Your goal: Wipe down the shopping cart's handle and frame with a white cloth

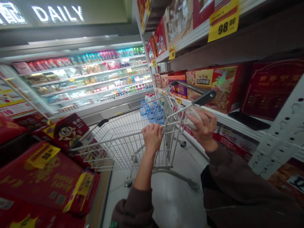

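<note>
The thing I work on is the metal shopping cart [123, 152], which stands in front of me, under my two hands and stretching away from them to the left. My left hand [152, 136] is closed over the upper part of its wire basket, with the fingers bent around it, so I judge that this hand serves to steady the cart. My right hand [204, 125] grasps a pale, crumpled cloth [193, 118] and has it against the frame, just below the near end of the handle [192, 87]. From this I think the step in hand is the wiping of the cart's frame; how clean the metal is, I cannot tell. The next move, in my judgement, calls for a light pressure of the cloth along the tube, while the left hand holds firm, because the cart could roll on its wheels [183, 144]. The right hand should also take care with the shelf [222, 118] beside it, where red gift boxes [224, 84] stand in a row and a dark flat object [248, 121] lies near the edge. Beyond my left hand, past the wires, there are water bottles [154, 110]. Left of my left hand, and nearer to me, are red cartons [45, 182] with yellow price tags [45, 156]. Farthest from both hands, a lit refrigerated cabinet [95, 106] shows rows of packages.
</note>
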### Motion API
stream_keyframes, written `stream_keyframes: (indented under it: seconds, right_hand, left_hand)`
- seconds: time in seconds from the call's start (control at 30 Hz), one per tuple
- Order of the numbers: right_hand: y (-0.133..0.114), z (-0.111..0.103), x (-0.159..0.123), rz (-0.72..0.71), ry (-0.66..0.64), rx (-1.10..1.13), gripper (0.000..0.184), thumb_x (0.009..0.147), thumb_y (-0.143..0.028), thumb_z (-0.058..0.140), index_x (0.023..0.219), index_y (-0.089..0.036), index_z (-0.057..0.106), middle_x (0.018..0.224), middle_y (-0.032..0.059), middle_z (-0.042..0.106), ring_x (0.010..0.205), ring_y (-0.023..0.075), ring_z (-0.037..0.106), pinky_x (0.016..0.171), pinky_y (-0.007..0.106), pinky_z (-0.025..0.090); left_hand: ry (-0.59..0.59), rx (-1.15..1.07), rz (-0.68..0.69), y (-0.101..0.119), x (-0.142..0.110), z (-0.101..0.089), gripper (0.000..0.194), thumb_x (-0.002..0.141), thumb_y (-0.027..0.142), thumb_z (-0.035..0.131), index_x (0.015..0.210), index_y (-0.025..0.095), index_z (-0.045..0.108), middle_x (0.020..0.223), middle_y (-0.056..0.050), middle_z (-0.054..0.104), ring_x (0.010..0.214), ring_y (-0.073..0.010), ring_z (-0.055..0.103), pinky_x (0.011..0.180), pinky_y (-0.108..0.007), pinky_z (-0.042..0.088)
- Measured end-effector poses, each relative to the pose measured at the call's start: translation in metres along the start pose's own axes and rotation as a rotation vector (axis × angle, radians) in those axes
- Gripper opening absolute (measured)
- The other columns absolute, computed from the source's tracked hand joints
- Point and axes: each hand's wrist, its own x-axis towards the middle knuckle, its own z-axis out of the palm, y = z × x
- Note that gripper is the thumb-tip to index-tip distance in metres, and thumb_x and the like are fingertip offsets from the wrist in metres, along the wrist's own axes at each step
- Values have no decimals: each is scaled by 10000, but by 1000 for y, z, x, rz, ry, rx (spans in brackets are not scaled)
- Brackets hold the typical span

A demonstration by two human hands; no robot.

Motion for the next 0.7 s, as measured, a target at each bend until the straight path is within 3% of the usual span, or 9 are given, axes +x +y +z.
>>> stream_keyframes:
  seconds: [0.1, 0.2, 0.3, 0.43, 0.53, 0.7]
  right_hand:
    - [-16, 2, -12, -62, 24, -6, 406, 825, -116, 627, 1155, -339, 704, 1334, -11, 653, 1170, 233, 553, 1001, 393, 453]
    - [-35, 2, -43, -162, -37, 21, 424, 810, -40, 594, 1100, -324, 716, 1226, -29, 709, 1114, 213, 577, 947, 363, 469]
    - [-37, -2, -58, -156, -97, 56, 427, 783, -25, 587, 1080, -301, 723, 1210, -13, 720, 1085, 228, 592, 903, 371, 477]
    - [-35, -8, -33, -71, -93, 46, 435, 803, -110, 606, 1175, -320, 693, 1317, 8, 670, 1152, 259, 572, 938, 407, 463]
    - [-53, -4, -16, 7, -128, -46, 402, 825, -133, 627, 1176, -319, 686, 1355, 12, 651, 1171, 270, 552, 965, 422, 442]
    - [-81, 0, -26, 20, -228, 40, 391, 802, -85, 577, 1094, -311, 704, 1251, 1, 693, 1102, 245, 576, 921, 397, 469]
  left_hand:
    - [-15, 33, -1, 3, 0, -3, 386, 1035, 433, 317, 910, 251, 633, 900, -58, 656, 894, -234, 531, 826, -381, 300]
    - [-32, 65, 7, 5, 0, -4, 404, 1033, 453, 304, 922, 253, 638, 898, -65, 650, 891, -242, 530, 810, -386, 299]
    - [-40, 90, 9, 7, 0, -5, 426, 1032, 467, 285, 941, 252, 641, 896, -69, 641, 889, -244, 529, 804, -386, 300]
    - [-37, 99, -1, 14, 1, -4, 440, 1031, 473, 273, 974, 249, 647, 903, -77, 635, 886, -247, 528, 797, -386, 301]
    - [-15, 90, -5, 20, 1, -2, 437, 1029, 473, 278, 977, 248, 649, 903, -83, 632, 895, -250, 527, 797, -387, 301]
    - [6, 73, -12, 29, 0, 0, 432, 1029, 475, 278, 945, 255, 640, 892, -73, 624, 891, -243, 522, 798, -385, 298]
